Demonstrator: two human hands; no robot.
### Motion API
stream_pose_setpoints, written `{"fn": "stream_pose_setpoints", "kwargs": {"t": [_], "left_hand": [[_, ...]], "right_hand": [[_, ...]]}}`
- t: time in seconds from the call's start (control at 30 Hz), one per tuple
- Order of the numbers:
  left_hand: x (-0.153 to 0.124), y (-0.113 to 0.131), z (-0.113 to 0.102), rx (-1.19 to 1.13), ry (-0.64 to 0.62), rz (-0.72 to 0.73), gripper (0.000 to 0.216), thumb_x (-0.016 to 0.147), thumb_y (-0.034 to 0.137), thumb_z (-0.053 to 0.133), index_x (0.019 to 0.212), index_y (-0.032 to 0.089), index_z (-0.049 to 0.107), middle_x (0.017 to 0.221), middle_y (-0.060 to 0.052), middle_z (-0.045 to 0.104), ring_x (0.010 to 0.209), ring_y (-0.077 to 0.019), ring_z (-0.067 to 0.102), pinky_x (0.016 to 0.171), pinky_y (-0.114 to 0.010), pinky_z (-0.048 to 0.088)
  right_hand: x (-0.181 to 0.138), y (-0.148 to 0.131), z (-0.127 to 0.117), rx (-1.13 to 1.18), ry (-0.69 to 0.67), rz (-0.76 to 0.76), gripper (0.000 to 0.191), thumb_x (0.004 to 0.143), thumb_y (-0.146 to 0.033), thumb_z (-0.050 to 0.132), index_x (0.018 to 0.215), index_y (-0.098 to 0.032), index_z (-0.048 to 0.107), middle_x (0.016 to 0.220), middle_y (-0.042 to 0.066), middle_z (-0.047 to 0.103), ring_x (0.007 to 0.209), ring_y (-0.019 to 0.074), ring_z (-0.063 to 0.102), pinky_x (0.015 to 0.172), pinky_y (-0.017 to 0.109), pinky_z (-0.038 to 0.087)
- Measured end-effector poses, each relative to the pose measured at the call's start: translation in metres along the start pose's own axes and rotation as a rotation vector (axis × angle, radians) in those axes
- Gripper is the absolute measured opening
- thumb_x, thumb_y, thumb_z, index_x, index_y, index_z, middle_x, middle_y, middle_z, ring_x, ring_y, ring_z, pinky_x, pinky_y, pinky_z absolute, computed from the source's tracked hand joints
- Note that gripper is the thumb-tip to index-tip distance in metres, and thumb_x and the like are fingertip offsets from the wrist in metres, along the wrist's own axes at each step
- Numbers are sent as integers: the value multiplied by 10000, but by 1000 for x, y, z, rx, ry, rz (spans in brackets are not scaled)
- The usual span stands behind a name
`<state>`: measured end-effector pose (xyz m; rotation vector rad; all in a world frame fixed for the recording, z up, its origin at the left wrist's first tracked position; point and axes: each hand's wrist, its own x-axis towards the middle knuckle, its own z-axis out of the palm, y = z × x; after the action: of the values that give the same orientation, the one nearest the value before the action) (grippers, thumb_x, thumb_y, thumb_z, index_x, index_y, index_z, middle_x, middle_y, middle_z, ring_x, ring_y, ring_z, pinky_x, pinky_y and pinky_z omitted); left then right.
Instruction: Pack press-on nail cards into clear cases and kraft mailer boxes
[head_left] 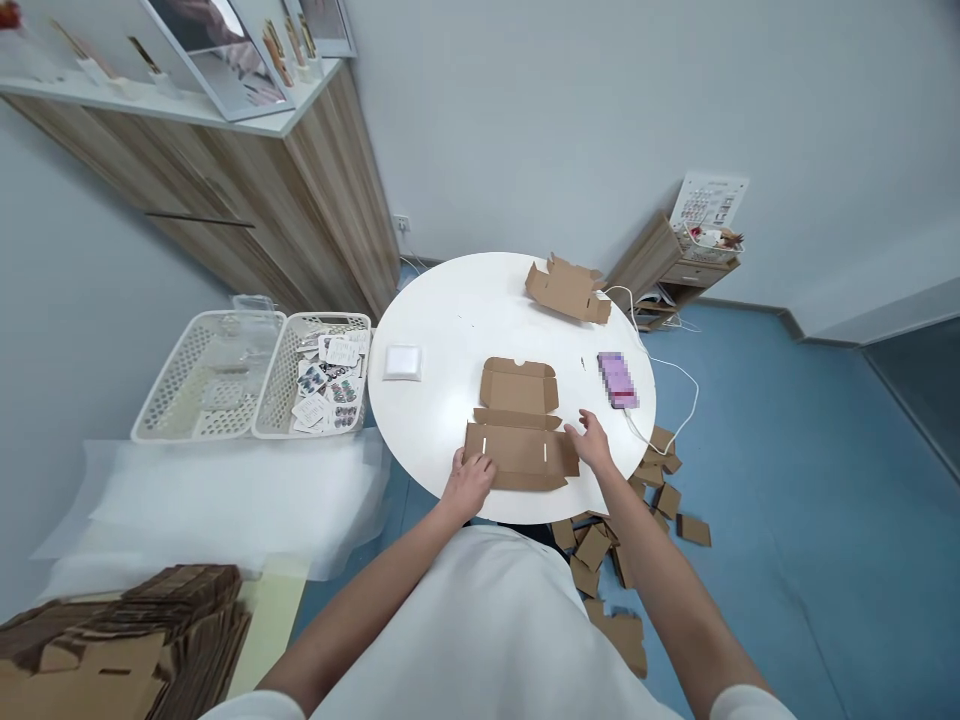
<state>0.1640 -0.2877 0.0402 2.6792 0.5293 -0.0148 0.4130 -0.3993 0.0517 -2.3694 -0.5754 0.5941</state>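
Observation:
A flat, unfolded brown cardboard box (517, 452) lies on the round white table (442, 300), its lid panel pointing away from me and its side flaps spread. My left hand (471, 482) is closed on the left side flap, with the fingers curled over the cardboard. At the right flap, my right hand (591, 440) has its thumb and fingers apart. It is at the flap's edge; whether it touches the cardboard I cannot tell. A second unfolded cardboard box (568, 290) sits at the far right of the table, its flaps partly raised.
On the table are a white square packet (403, 363) and a purple phone (618, 381) with a white cable. White baskets (262, 420) stand left, one holding printed cards. A stack of flat cardboard (187, 630) lies lower left. Small folded boxes (592, 547) litter the floor right.

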Motion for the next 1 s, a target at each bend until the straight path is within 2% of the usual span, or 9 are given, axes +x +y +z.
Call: {"fn": "stream_pose_setpoints", "kwargs": {"t": [0.13, 0.3, 0.47, 0.6, 0.7, 0.77, 0.87, 0.93, 1.0], "left_hand": [[4, -3, 3, 47, 4, -9, 449, 673, 29, 448, 1084, 210, 473, 1094, -109, 541, 1089, -237, 449, 997, -488, 120], [19, 1, -5, 153, -24, -77, 674, 644, 139, 538, 1278, 188, 314, 1381, -150, 273, 1301, -276, 131, 1006, -513, 64], [47, -4, -23, 266, -97, -170, 1018, 548, 372, 648, 1366, 128, 93, 1439, -149, 57, 1299, -307, -121, 1018, -519, 10], [64, -13, -29, 302, -157, -147, 1117, 491, 372, 673, 1369, 102, 37, 1440, -150, 37, 1280, -320, -181, 1014, -530, -40], [67, -16, -25, 326, -174, -108, 1064, 506, 287, 657, 1367, 92, 63, 1435, -151, 83, 1289, -312, -158, 1012, -531, -59], [65, -15, -21, 335, -168, -94, 1008, 530, 240, 633, 1366, 105, 87, 1431, -145, 120, 1299, -304, -124, 1012, -528, -63], [63, -13, -17, 322, -156, -93, 935, 556, 199, 609, 1360, 127, 137, 1414, -142, 195, 1310, -298, -62, 1013, -524, -64], [62, -12, -17, 297, -145, -93, 916, 559, 192, 612, 1355, 140, 162, 1397, -145, 240, 1312, -297, -30, 1015, -517, -64], [60, -12, -18, 255, -136, -79, 948, 541, 217, 644, 1355, 160, 161, 1398, -141, 238, 1311, -305, -29, 1018, -510, -59]], "right_hand": [[43, -18, 9, 68, -116, 38, 639, 704, -418, 516, 1262, -159, 343, 1183, 130, 510, 1062, 203, 493, 839, 322, 399], [77, -29, 29, 113, -196, 28, 441, 745, -327, 451, 1140, -134, 476, 1002, 104, 617, 830, 166, 588, 713, 281, 436], [80, -33, 35, 119, -227, -12, 275, 724, -250, 424, 932, -188, 593, 849, 30, 650, 705, 140, 579, 633, 242, 426], [70, -33, 30, 134, -268, -102, 299, 745, -284, 388, 940, -190, 593, 763, 15, 647, 676, 144, 572, 608, 242, 427], [56, -30, 23, 65, -319, -148, 376, 777, -322, 338, 1046, -168, 551, 817, 46, 649, 750, 178, 584, 661, 287, 436], [41, -27, 18, -99, -248, -219, 460, 782, -360, 340, 1178, -155, 457, 1007, 97, 614, 931, 227, 552, 783, 361, 408], [13, -23, 18, -442, -139, -463, 793, 693, -494, 478, 1342, -141, 190, 1347, 149, 333, 1250, 301, 248, 983, 484, 180], [-4, -20, 25, -647, -276, -656, 1038, 571, -577, 576, 1368, -158, 60, 1421, 132, 169, 1306, 308, 47, 1013, 502, 35], [-15, -17, 34, -762, -364, -712, 1160, 499, -576, 635, 1370, -163, -9, 1431, 119, 130, 1310, 301, -24, 1013, 501, -25]]}}
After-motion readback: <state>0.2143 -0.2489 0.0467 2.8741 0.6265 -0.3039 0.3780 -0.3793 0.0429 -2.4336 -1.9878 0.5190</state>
